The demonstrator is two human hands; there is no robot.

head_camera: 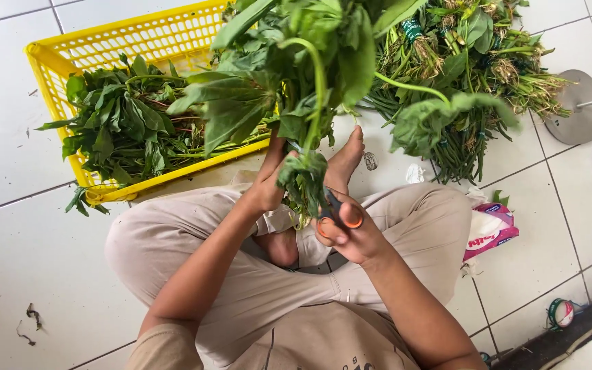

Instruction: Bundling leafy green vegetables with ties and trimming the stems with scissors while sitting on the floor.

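— What lies left of the fingers?
— A yellow crate (56, 75) holding loose greens (121, 130).
— And to their right?
— A pile of tied bundles (467, 75), a round metal base (580, 106), a pink packet (489, 231), and a tape roll (560, 313) lower down.

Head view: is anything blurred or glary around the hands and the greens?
Head view: the raised bunch of greens near the lens is soft and slightly smeared; the left hand, right hand and orange-handled scissors are fairly sharp; the white floor tiles are evenly lit, no hard glare; straight tile lines bow towards the edges.
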